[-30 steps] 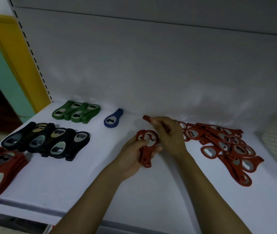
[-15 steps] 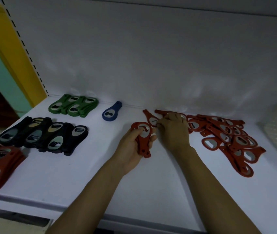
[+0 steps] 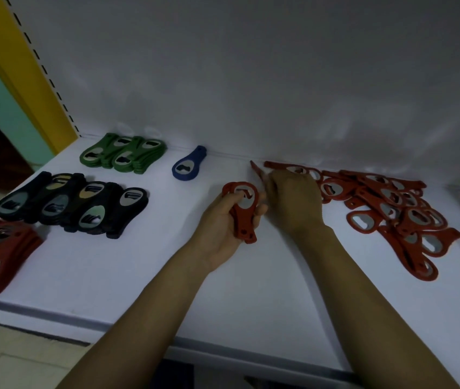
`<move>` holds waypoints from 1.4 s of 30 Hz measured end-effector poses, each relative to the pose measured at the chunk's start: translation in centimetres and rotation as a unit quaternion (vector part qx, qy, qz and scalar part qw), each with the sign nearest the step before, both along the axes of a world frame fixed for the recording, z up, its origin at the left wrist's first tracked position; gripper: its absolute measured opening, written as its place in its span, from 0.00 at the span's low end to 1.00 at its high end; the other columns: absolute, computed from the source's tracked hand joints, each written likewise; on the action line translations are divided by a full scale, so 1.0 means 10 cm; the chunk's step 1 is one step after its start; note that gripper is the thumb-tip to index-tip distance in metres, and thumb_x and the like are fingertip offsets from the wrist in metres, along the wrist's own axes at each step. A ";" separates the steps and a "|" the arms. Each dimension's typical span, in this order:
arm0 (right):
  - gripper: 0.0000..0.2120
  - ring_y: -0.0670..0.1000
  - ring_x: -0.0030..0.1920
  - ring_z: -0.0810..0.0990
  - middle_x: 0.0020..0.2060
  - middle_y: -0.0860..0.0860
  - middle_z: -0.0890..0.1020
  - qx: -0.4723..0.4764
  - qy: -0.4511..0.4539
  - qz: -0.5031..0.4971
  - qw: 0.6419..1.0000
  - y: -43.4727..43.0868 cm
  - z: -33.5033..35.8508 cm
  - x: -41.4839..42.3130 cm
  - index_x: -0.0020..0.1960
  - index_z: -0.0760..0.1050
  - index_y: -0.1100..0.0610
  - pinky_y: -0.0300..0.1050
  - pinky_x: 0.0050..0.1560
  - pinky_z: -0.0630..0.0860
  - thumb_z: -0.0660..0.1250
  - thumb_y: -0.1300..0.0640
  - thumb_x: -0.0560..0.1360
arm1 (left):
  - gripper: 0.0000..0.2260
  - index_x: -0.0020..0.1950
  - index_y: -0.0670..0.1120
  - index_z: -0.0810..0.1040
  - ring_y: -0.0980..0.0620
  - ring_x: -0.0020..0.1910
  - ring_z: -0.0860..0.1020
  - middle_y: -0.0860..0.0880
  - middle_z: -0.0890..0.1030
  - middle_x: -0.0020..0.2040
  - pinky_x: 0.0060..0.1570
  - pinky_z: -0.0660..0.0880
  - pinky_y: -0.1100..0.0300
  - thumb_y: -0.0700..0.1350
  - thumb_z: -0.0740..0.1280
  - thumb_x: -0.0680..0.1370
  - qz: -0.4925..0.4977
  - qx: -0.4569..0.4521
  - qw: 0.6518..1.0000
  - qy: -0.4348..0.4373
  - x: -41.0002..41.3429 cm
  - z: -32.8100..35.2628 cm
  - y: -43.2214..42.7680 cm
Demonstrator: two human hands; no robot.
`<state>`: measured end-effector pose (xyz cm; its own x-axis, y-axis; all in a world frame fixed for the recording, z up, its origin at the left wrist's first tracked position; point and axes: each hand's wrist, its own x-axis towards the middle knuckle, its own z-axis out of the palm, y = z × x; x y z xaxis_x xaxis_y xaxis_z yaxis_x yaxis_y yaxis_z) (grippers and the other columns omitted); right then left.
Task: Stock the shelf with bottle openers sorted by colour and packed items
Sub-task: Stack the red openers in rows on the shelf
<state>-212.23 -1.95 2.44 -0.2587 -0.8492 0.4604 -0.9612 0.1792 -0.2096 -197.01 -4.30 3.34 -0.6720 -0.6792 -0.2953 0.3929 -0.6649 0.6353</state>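
My right hand (image 3: 293, 200) has dropped from the red stack (image 3: 244, 209) to the loose red pile (image 3: 391, 209), well right of the blue opener (image 3: 188, 167), so I judge it is fetching another. Its fingers are hidden, so I cannot tell their grip. My left hand (image 3: 223, 220) wraps the stack, flat red handles with metal mouths, just right of the blue opener.

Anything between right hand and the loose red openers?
Nothing visible. The right hand sits on the left edge of the loose red openers, covering one; its grip is hidden. Left hand's red stack lies beside, not between.
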 end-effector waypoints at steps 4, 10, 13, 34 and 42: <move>0.10 0.52 0.31 0.78 0.37 0.51 0.78 -0.160 -0.224 -0.043 0.960 0.02 0.00 0.02 0.48 0.71 0.58 0.47 0.34 0.75 0.51 0.58 0.82 | 0.14 0.61 0.41 0.74 0.51 0.39 0.82 0.42 0.82 0.52 0.31 0.76 0.64 0.46 0.57 0.81 0.010 0.016 1.000 -0.005 -0.02 0.00 -0.01; 0.13 0.47 0.34 0.75 0.33 0.47 0.77 -0.275 -0.472 -0.002 0.838 0.00 0.12 0.02 0.41 0.75 0.53 0.45 0.36 0.73 0.56 0.58 0.81 | 0.14 0.65 0.43 0.71 0.51 0.43 0.82 0.43 0.81 0.53 0.36 0.78 0.63 0.45 0.57 0.82 0.010 -0.018 1.000 -0.007 -0.02 -0.02 -0.02; 0.11 0.43 0.34 0.75 0.33 0.46 0.78 -0.190 -0.375 0.107 0.901 0.03 0.05 0.11 0.40 0.77 0.60 0.37 0.37 0.71 0.61 0.59 0.79 | 0.15 0.67 0.46 0.71 0.52 0.52 0.81 0.45 0.79 0.59 0.46 0.79 0.60 0.44 0.56 0.82 0.009 -0.093 0.995 -0.018 -0.03 -0.03 0.00; 0.14 0.57 0.53 0.77 0.52 0.56 0.81 -0.049 -0.051 -0.101 0.992 0.07 -0.01 -0.14 0.53 0.81 0.58 0.50 0.57 0.68 0.58 0.55 0.80 | 0.12 0.57 0.50 0.76 0.48 0.50 0.83 0.51 0.84 0.49 0.46 0.80 0.59 0.37 0.64 0.77 0.003 -0.200 0.978 -0.056 -0.05 -0.10 0.08; 0.12 0.48 0.39 0.80 0.37 0.44 0.80 -0.302 -0.470 -0.041 0.828 0.12 0.30 0.00 0.44 0.78 0.48 0.50 0.45 0.80 0.59 0.60 0.80 | 0.09 0.56 0.46 0.77 0.48 0.47 0.83 0.46 0.84 0.49 0.45 0.80 0.61 0.38 0.63 0.77 0.044 -0.084 0.996 0.001 -0.03 -0.08 0.02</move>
<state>-212.24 -0.79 5.49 -0.7890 -0.4998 0.3573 -0.3120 -0.1750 -0.9338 -197.27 -4.09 2.54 -0.6081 -0.7751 -0.1717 0.4465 -0.5127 0.7334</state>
